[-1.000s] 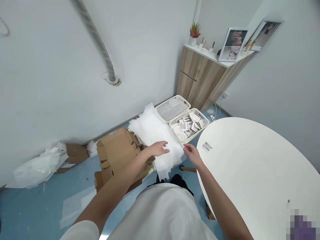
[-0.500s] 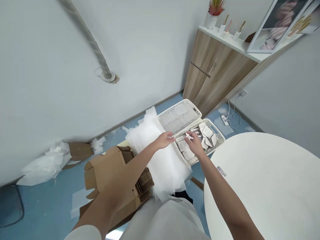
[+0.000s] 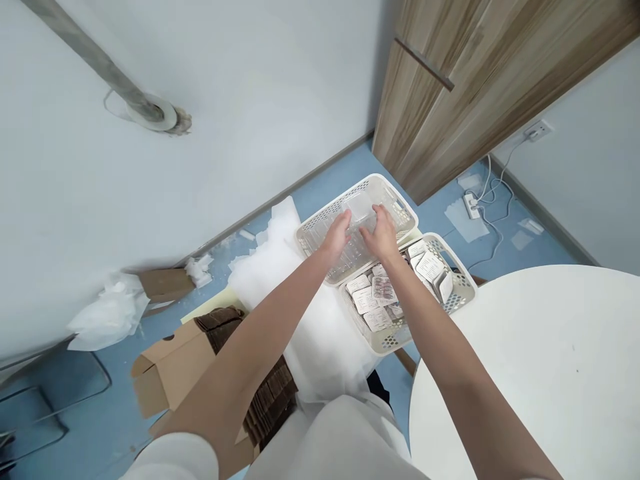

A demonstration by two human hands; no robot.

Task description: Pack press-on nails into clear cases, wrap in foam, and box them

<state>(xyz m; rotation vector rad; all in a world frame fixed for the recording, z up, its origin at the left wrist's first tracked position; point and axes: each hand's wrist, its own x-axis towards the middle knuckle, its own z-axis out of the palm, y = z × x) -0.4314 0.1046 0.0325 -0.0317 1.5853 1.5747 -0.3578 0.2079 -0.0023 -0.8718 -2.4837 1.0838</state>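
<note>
Both hands reach over the far white basket [image 3: 306, 233], which holds clear plastic boxes [image 3: 360, 207]. My left hand [image 3: 337, 235] is at the left of the boxes, its fingers apart from the thumb and nothing seen in them. Just to the right, my right hand [image 3: 381, 233] is spread with bent fingers over the same boxes; whether its fingertips touch them is unclear. A nearer white basket [image 3: 463, 293] holds white cards [image 3: 367, 300] and small packs, partly hidden by my right forearm.
White foam sheets [image 3: 320, 333] lie left of the baskets, with folded brown cardboard boxes [image 3: 187, 360] beyond. A round white table [image 3: 540, 373] stands at right. A wooden cabinet [image 3: 465, 87] and a power strip [image 3: 471, 205] are further back.
Both hands have moved from the card basket and foam to over the box basket. The view has shifted downward and closer, and the small item on the table is no longer visible.
</note>
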